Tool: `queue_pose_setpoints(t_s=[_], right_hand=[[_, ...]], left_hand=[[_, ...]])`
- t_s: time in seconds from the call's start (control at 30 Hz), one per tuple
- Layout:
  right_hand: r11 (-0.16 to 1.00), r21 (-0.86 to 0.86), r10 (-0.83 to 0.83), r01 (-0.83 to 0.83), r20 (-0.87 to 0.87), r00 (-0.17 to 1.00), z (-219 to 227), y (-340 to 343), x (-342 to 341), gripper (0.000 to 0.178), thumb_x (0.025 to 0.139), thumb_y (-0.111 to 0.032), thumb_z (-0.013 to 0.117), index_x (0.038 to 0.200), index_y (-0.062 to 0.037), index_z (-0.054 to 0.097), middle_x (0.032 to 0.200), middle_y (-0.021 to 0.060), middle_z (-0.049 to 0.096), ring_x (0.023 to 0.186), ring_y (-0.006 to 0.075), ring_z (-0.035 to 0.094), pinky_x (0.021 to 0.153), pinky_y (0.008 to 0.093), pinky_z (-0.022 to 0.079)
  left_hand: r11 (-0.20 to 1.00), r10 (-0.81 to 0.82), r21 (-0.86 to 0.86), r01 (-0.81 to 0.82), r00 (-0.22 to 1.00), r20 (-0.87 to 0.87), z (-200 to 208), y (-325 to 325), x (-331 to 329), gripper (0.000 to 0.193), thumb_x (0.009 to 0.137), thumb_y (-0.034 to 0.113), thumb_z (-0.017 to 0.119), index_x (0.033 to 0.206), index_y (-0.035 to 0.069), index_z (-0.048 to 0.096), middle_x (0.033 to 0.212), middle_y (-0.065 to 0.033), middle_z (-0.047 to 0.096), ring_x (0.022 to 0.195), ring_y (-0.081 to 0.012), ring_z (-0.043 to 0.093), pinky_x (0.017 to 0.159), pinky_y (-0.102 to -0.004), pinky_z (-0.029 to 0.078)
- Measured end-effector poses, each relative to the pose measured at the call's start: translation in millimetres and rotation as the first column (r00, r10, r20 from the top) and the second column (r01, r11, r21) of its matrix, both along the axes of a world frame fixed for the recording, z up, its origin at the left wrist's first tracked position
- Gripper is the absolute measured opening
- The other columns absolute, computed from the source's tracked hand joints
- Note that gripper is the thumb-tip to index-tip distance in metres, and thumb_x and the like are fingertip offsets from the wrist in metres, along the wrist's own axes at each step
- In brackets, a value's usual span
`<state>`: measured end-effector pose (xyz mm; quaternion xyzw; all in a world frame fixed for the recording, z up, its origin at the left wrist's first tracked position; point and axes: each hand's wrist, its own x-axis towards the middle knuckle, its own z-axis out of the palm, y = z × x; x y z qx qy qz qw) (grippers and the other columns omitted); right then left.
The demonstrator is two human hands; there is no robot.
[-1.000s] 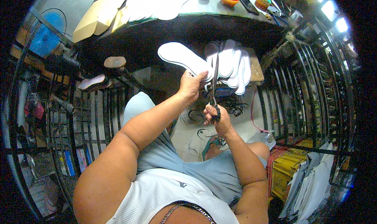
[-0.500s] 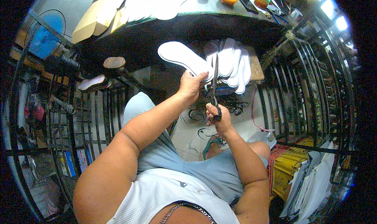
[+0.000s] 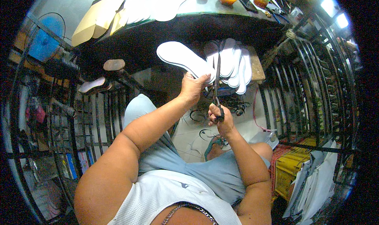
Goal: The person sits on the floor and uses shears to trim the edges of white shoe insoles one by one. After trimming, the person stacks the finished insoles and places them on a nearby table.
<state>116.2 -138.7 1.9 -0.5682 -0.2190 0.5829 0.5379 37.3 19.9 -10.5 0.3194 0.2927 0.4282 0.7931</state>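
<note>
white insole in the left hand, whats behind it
Behind the white insole a fan of more white insoles lies on a small wooden stool, and the scissors in the right hand cross them. The stool's middle is covered.

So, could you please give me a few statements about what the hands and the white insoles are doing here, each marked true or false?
1. The left hand holds a white insole. True.
2. The right hand holds a hammer. False: it grips long scissors, blades pointing up beside the insole.
3. A stack of white insoles lies on a small wooden stool beyond the hands. True.
4. The blue fan stands on the person's right. False: it is at the far left.
5. More white cut-outs lie on the table at the top. True.
</note>
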Motion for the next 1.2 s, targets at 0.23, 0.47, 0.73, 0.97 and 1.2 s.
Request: queue_pose_setpoints(t_s=[0.23, 0.47, 0.73, 0.97, 1.2], right_hand=[[0.999, -0.041, -0.013, 0.015, 0.044, 0.999, -1, 0, 5, 0.041, 0.084, -0.042, 0.075, 0.078, -0.0065, 0.054, 0.059, -0.0012, 0.048, 0.047, 0.0114, 0.048, 0.043, 0.0278, 0.044], [0.999, -0.043, 0.030, -0.024, 0.133, 0.991, -1, -3, 13, 0.038, 0.083, -0.040, 0.075, 0.076, -0.0076, 0.056, 0.064, -0.0002, 0.049, 0.048, 0.0117, 0.048, 0.041, 0.0273, 0.041], [0.986, -0.128, 0.127, -0.110, 0.132, 0.983, 3, -14, 19, 0.033, 0.084, -0.035, 0.076, 0.076, -0.0091, 0.057, 0.064, -0.0021, 0.049, 0.048, 0.0089, 0.047, 0.041, 0.0260, 0.040], [0.975, -0.157, 0.188, -0.156, 0.215, 0.958, 6, -21, 20, 0.033, 0.083, -0.037, 0.077, 0.077, -0.0106, 0.058, 0.060, -0.0021, 0.051, 0.047, 0.0078, 0.047, 0.042, 0.0242, 0.041], [0.988, -0.080, 0.139, -0.131, 0.102, 0.985, 11, -18, 13, 0.040, 0.085, -0.044, 0.073, 0.076, -0.0071, 0.059, 0.061, -0.0008, 0.053, 0.048, 0.0112, 0.051, 0.042, 0.0281, 0.043]], left_hand=[[0.997, -0.080, -0.001, 0.080, 0.996, -0.043, -1, 15, -4, 0.032, 0.085, -0.001, 0.069, 0.112, 0.003, 0.053, 0.103, -0.0102, 0.067, 0.092, -0.0203, 0.068, 0.080, -0.0333, 0.058], [0.977, -0.210, 0.009, 0.211, 0.976, -0.055, 11, 34, -11, 0.038, 0.084, -0.002, 0.069, 0.117, 0.000, 0.052, 0.105, -0.0119, 0.067, 0.094, -0.0217, 0.068, 0.083, -0.0358, 0.058], [0.950, -0.306, -0.004, 0.311, 0.931, -0.197, 32, 42, -25, 0.042, 0.082, -0.003, 0.071, 0.120, -0.002, 0.053, 0.108, -0.0126, 0.066, 0.094, -0.0229, 0.068, 0.083, -0.0388, 0.058], [0.915, -0.374, 0.070, 0.397, 0.901, -0.219, 32, 51, -31, 0.045, 0.078, -0.002, 0.073, 0.119, -0.002, 0.055, 0.107, -0.0124, 0.066, 0.093, -0.0231, 0.068, 0.084, -0.0388, 0.057], [0.863, -0.470, 0.038, 0.503, 0.830, -0.300, 30, 49, -30, 0.050, 0.073, 0.000, 0.077, 0.119, -0.002, 0.057, 0.106, -0.0121, 0.067, 0.096, -0.0235, 0.067, 0.087, -0.0387, 0.054]])
